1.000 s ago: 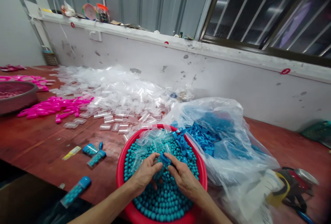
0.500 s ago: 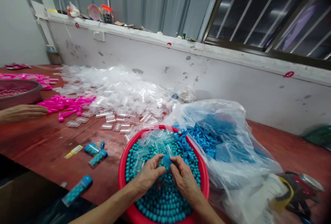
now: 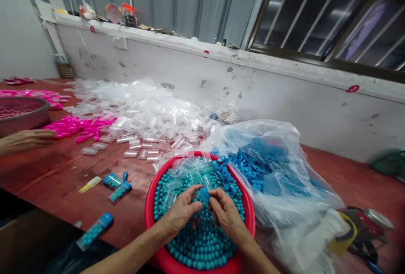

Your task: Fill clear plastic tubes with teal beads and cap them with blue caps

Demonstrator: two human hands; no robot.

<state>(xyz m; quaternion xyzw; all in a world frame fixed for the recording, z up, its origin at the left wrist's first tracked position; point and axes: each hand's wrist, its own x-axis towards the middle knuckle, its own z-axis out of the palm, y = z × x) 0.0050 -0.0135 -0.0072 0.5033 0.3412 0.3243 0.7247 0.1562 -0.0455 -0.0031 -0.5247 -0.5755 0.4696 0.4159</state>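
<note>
Over a red basin [image 3: 149,206] of teal beads [image 3: 202,251], both my hands meet at a small clear container with a blue cap [image 3: 204,194]. My left hand [image 3: 182,211] grips its side between thumb and fingers. Thumb and fingertips of my right hand [image 3: 225,210] pinch the blue cap's right edge. Fingers partly hide the container's body, so its contents are hard to make out. Clear empty containers [image 3: 172,192] lie on the beads at the basin's left, and blue caps [image 3: 225,177] at its upper right.
Capped bead-filled containers [image 3: 95,232] lie at left, near a yellow-labelled piece [image 3: 90,184]. Behind is a heap of clear containers [image 3: 152,118]. A plastic bag of blue caps [image 3: 253,168] stands right. Another person's hand [image 3: 28,139] is beside pink pieces [image 3: 76,126].
Both hands stay at the capped container, with the fingers shifting slightly around the cap. The view has tilted a little; the other person's hand has barely moved.
</note>
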